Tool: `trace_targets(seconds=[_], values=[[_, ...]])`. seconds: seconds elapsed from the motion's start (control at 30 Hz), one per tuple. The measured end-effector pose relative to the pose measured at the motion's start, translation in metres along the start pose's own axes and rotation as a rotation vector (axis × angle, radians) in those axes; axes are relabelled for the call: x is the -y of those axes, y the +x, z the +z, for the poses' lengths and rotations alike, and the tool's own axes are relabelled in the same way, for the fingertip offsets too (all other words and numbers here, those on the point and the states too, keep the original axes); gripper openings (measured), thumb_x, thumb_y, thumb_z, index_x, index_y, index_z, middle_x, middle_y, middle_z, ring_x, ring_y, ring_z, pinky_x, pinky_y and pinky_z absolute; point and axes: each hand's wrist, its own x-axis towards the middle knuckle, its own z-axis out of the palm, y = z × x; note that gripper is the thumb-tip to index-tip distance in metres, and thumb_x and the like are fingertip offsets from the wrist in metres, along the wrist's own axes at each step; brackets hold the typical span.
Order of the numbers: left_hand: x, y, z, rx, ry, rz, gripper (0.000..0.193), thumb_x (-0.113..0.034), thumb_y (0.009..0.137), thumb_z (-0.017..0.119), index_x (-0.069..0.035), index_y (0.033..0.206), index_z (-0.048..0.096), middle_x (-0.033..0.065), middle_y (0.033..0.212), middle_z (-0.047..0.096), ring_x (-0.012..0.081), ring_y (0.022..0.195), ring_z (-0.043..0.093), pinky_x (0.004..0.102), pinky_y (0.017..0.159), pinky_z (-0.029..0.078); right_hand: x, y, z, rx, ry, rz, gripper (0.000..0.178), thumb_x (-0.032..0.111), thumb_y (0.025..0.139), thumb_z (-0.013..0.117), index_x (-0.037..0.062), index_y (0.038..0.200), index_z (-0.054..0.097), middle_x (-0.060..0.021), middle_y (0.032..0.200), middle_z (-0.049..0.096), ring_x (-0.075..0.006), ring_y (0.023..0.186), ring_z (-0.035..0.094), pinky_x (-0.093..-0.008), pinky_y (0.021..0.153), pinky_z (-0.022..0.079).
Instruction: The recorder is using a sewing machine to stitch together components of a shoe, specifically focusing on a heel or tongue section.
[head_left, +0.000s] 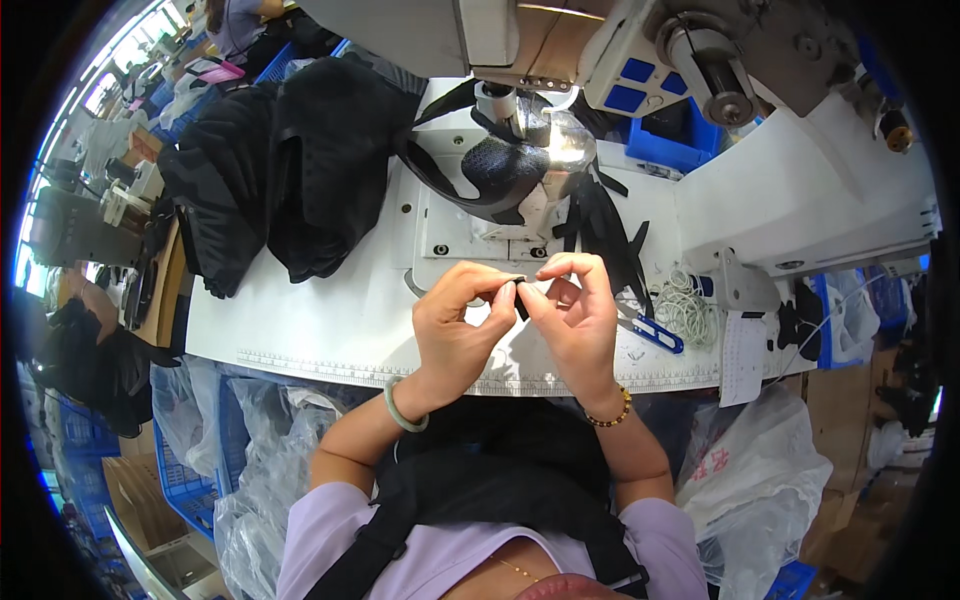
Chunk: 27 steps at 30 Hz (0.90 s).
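The small black piece [522, 306] is at the fingertips of both hands, just above the table near the middle of its front edge. The white table [310, 320] carries a printed ruler scale along that edge, its figures too small to read. A sewing machine [560, 45] rises over the table's back edge. A pile of black fabric [330, 170] covers the back left corner. Below the front right corner is a clear plastic bag [755, 475] with red writing. Under the machine's head, toward the back edge, sits a black patterned piece [505, 175]. The left hand [455, 330] has thumb and forefinger drawn together on the small black piece. The right hand [578, 330] sets its thumb against it, forefinger bent just above with a slight gap; whether those two clamp it, I cannot tell. Toward the right edge, a white slip [743, 360] with fine, unreadable marks hangs over the front edge. Left of it lies a coil of pale cord [685, 308], with blue-handled snips [657, 334] just beside. The small black piece lies between the two thumb tips, its lower end hanging below them.
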Motion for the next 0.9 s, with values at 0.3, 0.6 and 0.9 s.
trace_targets(seconds=[0.3,0.6,0.9], values=[[-0.008,-0.004,-0.003,0.048,-0.32,-0.311,0.007,0.0,0.082,0.061,0.004,0.088,0.06,0.0058,0.081,0.062,0.0091,0.069,0.059,0.0204,0.062,0.049,0.016,0.003,-0.006,0.066,0.098,0.148,0.028,-0.004,0.085,0.054,0.0043,0.107,0.04,-0.0077,0.083,0.053,-0.0072,0.049,0.048,-0.0169,0.038,0.035],[-0.024,0.027,-0.039,0.388,-0.3,-0.483,0.012,-0.006,0.087,0.059,0.005,0.089,0.058,0.0096,0.074,0.063,0.0124,0.067,0.062,0.0222,0.06,0.051,0.04,0.03,-0.021,0.445,-0.323,0.039,0.033,0.001,0.083,0.061,0.0037,0.113,0.048,-0.0049,0.085,0.054,-0.0065,0.066,0.052,-0.0191,0.055,0.044],[-0.024,0.025,-0.039,0.31,-0.348,-0.449,0.011,-0.006,0.087,0.058,0.005,0.087,0.057,0.0097,0.071,0.062,0.0115,0.064,0.061,0.0221,0.057,0.05,0.049,0.029,-0.023,0.455,-0.73,-0.28,0.025,0.012,0.082,0.065,0.0034,0.103,0.056,-0.0086,0.089,0.055,-0.0168,0.067,0.058,-0.0269,0.059,0.048]])
